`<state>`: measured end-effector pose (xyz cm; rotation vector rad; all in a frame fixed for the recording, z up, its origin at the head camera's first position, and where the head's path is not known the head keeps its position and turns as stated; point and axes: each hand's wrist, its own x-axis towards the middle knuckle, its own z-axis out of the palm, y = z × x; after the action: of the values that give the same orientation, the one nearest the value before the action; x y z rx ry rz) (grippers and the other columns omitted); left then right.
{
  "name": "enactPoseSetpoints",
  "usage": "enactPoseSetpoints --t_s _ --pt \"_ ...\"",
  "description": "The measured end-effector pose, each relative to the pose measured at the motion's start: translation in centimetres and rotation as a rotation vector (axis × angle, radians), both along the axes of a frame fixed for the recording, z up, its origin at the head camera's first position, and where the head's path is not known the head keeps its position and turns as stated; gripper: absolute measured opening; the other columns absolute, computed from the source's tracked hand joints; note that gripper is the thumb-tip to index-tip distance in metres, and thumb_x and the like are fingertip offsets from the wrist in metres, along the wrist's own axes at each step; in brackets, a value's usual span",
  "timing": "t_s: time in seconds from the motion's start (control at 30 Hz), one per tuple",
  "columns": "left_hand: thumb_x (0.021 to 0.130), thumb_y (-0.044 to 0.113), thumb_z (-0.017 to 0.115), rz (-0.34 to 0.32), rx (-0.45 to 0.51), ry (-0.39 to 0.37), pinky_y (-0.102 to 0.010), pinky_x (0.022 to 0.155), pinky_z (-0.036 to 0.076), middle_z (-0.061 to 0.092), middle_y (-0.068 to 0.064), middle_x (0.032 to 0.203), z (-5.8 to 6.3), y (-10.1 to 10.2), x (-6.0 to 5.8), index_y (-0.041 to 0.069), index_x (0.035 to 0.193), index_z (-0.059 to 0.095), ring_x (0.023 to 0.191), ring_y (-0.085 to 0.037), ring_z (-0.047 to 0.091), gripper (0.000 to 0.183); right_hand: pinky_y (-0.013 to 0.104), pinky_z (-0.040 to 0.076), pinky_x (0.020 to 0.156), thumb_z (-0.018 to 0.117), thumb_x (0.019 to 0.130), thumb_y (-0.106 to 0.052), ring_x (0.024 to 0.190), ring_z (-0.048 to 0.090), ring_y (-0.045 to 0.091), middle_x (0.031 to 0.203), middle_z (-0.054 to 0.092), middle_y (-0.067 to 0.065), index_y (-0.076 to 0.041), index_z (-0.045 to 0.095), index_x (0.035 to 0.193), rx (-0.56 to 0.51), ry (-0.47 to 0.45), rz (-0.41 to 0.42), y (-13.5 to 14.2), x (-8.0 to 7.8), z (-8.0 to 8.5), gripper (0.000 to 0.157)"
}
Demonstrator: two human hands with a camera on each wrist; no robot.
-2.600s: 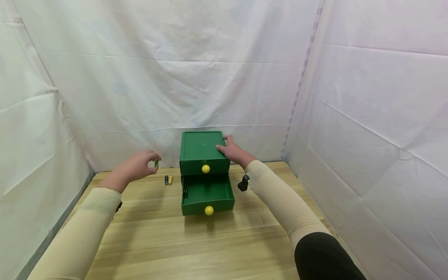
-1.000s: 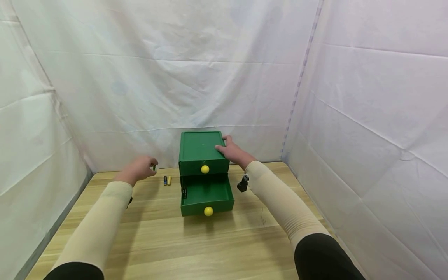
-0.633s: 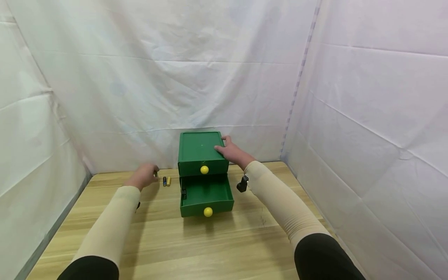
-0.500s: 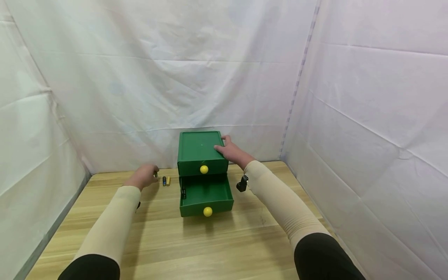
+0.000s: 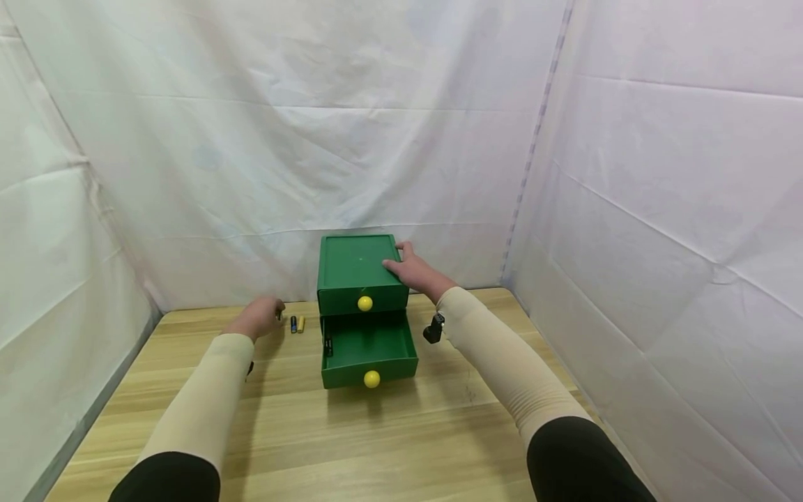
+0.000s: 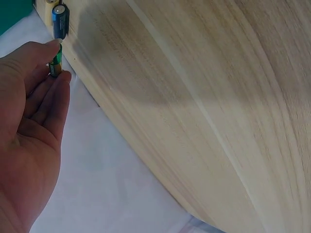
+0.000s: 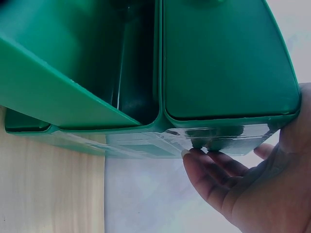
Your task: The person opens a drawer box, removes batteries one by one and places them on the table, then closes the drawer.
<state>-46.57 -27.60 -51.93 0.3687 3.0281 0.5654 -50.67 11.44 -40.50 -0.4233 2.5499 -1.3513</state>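
My left hand [image 5: 256, 318] is low at the table's back left, pinching a small green battery [image 6: 56, 63] between thumb and fingertips. Just right of it, a blue battery [image 5: 293, 324] and a yellow battery [image 5: 301, 324] stand side by side on the table. In the left wrist view the held battery is close to the blue one. A green two-drawer cabinet [image 5: 359, 259] stands at the middle back. My right hand [image 5: 417, 270] grips its upper right edge, thumb on top and fingers [image 7: 204, 179] against the side. Its lower drawer [image 5: 370, 373] is pulled out; the upper one is closed.
Inside the lower drawer, small black objects [image 5: 328, 346] lie along the left wall. Each drawer has a yellow round knob [image 5: 372, 379]. The wooden table [image 5: 295, 432] is enclosed by white cloth walls [image 5: 376, 139] at the back and sides.
With the green battery pinched in it, my left hand has come down and rightward, close to the other batteries. My right hand stays on the cabinet. Little differs over the last half second.
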Motion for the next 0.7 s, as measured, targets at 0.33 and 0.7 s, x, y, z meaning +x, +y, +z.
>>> enactPoseSetpoints --t_s 0.33,0.7 --pt "0.094 0.000 0.064 -0.013 0.028 -0.045 -0.059 0.096 0.048 0.063 -0.030 0.125 -0.7 -0.1 -0.1 -0.009 0.125 0.064 0.117 -0.050 0.057 0.033 0.052 0.042 0.106 0.053 0.103 -0.048 0.133 0.049 0.033 0.151 0.041 0.020 -0.019 0.008 0.160 0.008 0.001 -0.001 0.1 -0.2 0.0 0.078" --pt "0.087 -0.005 0.069 -0.046 0.032 -0.017 -0.048 0.079 0.053 0.070 -0.021 0.101 -1.5 0.2 -0.3 -0.006 0.103 0.072 0.087 -0.028 0.062 0.016 0.051 0.042 0.107 0.053 0.103 -0.051 0.133 0.049 0.031 0.152 0.040 0.019 -0.022 0.010 0.158 0.017 0.002 -0.007 0.0 -0.4 -0.2 0.076"
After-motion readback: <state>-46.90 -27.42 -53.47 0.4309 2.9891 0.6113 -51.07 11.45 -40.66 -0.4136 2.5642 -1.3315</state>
